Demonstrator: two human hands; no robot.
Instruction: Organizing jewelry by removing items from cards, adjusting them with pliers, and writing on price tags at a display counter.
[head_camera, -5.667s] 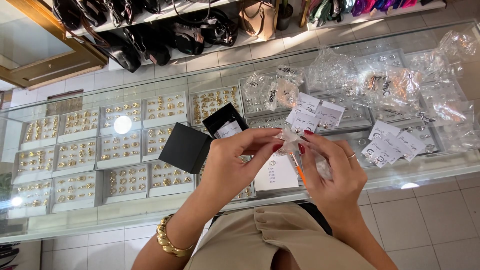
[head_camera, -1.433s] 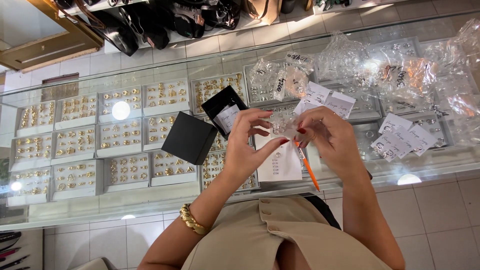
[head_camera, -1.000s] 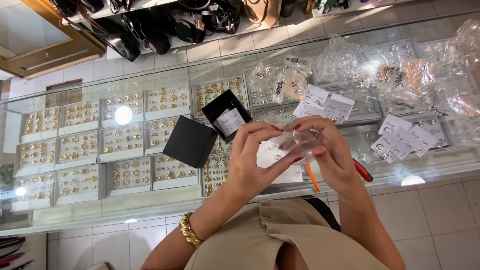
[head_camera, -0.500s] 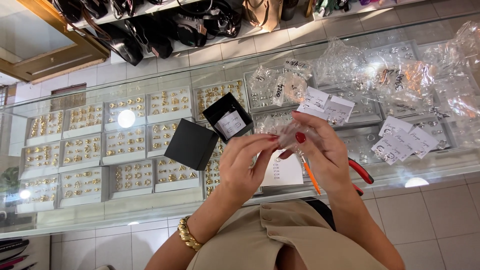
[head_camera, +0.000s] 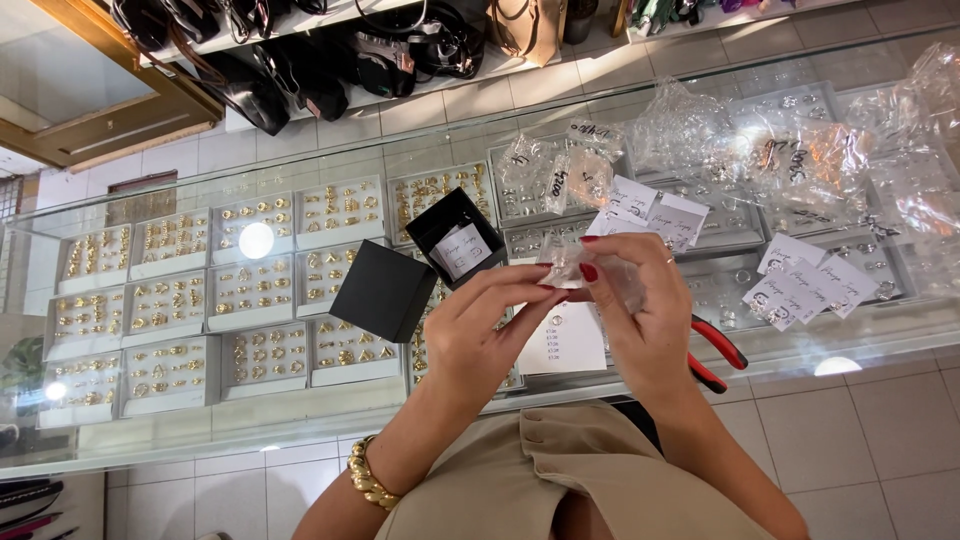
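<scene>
1. You had a small clear plastic bag (head_camera: 585, 268) pinched between both hands above the glass counter (head_camera: 300, 420), your left hand (head_camera: 480, 335) and right hand (head_camera: 645, 310) each closed on it with the fingertips.
2. A black box (head_camera: 383, 291) and its open lid with a white card (head_camera: 463, 250) sat just left of your hands.
3. White tags (head_camera: 810, 285) lay to the right, red pliers (head_camera: 715, 355) by your right wrist.
4. Crinkly clear bags (head_camera: 780, 150) were piled further back.

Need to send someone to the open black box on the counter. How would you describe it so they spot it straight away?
Start at the glass counter over the trays of gold earrings. Just left of the left hand sit two black pieces. The open black box is the farther one, showing a white card inside; the black lid is plain.
</scene>
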